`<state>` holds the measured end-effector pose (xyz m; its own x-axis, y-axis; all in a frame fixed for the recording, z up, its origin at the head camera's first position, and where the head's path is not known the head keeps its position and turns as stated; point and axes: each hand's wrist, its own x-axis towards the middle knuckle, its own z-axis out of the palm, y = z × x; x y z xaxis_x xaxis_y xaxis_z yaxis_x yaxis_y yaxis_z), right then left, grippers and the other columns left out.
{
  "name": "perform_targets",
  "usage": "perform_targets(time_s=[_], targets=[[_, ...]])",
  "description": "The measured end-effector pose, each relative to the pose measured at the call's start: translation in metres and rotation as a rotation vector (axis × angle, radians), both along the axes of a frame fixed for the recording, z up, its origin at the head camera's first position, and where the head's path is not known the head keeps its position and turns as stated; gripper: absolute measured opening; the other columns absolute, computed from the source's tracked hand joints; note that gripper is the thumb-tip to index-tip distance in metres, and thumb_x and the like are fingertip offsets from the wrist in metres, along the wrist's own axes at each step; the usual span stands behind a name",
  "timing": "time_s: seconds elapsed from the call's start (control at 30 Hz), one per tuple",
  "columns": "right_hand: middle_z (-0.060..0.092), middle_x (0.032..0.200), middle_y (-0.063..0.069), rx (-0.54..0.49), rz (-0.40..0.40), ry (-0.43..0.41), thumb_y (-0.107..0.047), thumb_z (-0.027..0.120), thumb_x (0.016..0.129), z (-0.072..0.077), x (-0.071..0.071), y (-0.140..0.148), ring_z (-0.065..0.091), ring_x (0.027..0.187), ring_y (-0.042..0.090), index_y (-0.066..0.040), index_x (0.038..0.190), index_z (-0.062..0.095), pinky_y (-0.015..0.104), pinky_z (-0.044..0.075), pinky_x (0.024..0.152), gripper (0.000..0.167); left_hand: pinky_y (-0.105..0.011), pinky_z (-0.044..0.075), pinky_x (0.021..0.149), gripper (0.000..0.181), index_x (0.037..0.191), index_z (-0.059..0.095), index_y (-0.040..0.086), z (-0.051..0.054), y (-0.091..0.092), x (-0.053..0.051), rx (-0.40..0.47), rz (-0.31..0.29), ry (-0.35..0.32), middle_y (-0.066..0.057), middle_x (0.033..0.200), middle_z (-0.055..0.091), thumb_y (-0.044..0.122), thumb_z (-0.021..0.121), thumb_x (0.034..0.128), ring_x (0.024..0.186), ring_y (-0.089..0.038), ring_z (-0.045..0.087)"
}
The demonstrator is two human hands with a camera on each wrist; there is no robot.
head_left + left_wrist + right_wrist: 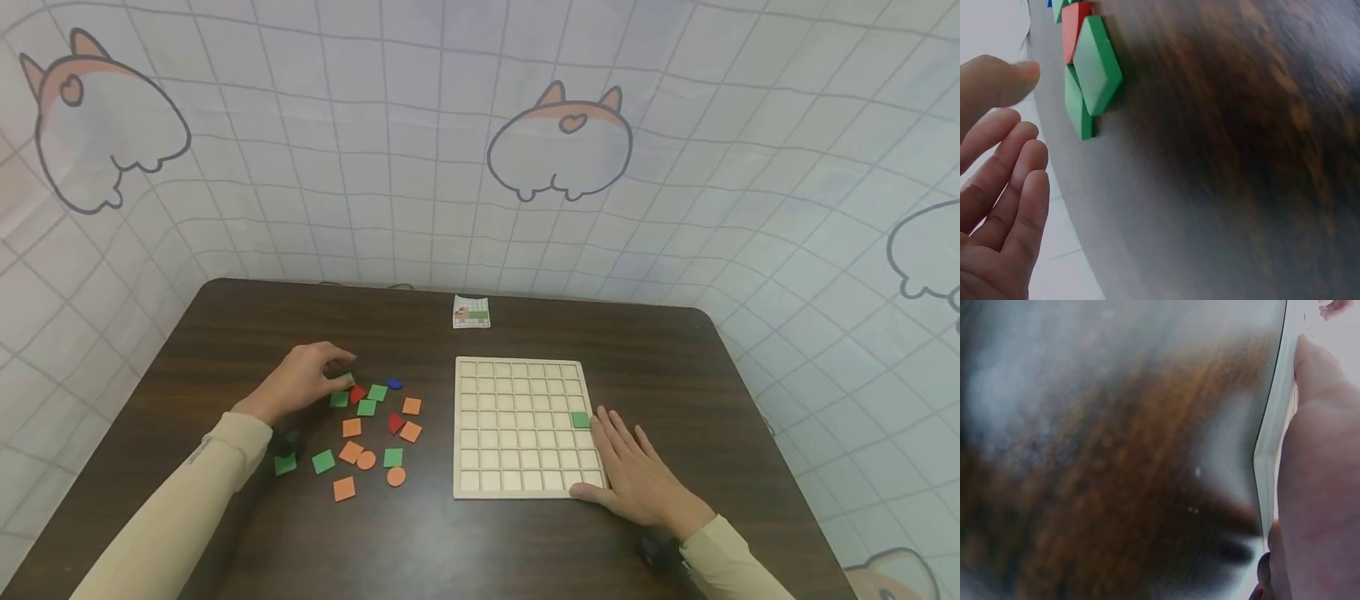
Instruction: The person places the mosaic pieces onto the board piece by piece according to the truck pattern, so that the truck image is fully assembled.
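Observation:
In the head view my left hand (303, 379) hovers at the upper left of the loose pieces, thumb and fingers apart. Below its fingertips lie green squares (339, 399) and a red piece (357, 393). The left wrist view shows the hand (1004, 169) beside a green piece (1097, 65) that overlaps another, nothing between thumb and fingers. My right hand (637, 479) rests flat with extended fingers against the right edge of the wooden grid board (517, 493). One green square (581, 420) sits in a right-column cell of the board.
Orange squares (344, 488), orange discs (396, 477), more green squares (323, 462) and a blue piece (394, 384) lie scattered left of the board. Behind the board is a small printed card (471, 312). A patterned curtain (375, 167) surrounds the dark table (360, 550).

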<state>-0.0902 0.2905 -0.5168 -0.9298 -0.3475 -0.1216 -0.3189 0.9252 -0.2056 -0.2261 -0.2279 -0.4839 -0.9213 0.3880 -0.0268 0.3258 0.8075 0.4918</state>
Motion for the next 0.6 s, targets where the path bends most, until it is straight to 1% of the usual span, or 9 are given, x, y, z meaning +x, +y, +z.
perform_targets(time_s=[0.1,0.27,0.6], targets=[[0.012,0.174,0.020,-0.003,0.004,-0.001,-0.076,0.056,0.091,0.0008,-0.0005,0.0001,0.018,0.161,0.042,-0.002,0.165,0.019,0.070,0.018,0.125,0.111,-0.054,0.059,0.094,0.045,0.132,0.068,0.000,-0.0020,-0.0029,0.0004,0.002,0.014,-0.022,-0.019,0.126,0.071,0.022,0.076,0.0935,0.112,-0.037,0.070],[0.011,0.174,0.020,0.004,0.003,-0.005,-0.076,0.054,0.092,0.0004,-0.0008,0.0008,0.018,0.161,0.042,-0.002,0.165,0.017,0.070,0.019,0.125,0.110,-0.054,0.059,0.094,0.044,0.131,0.068,-0.001,-0.0050,-0.0067,0.0002,0.005,0.011,-0.035,-0.019,0.124,0.072,0.021,0.076,0.0938,0.111,-0.037,0.070],[0.010,0.174,0.020,-0.008,-0.004,-0.014,-0.076,0.054,0.092,0.0004,-0.0001,0.0005,0.017,0.161,0.043,-0.002,0.165,0.017,0.071,0.019,0.124,0.111,-0.053,0.060,0.092,0.041,0.129,0.070,-0.001,-0.0099,-0.0090,-0.0010,0.010,-0.001,-0.018,-0.018,0.121,0.073,0.021,0.075,0.0947,0.108,-0.034,0.071]])
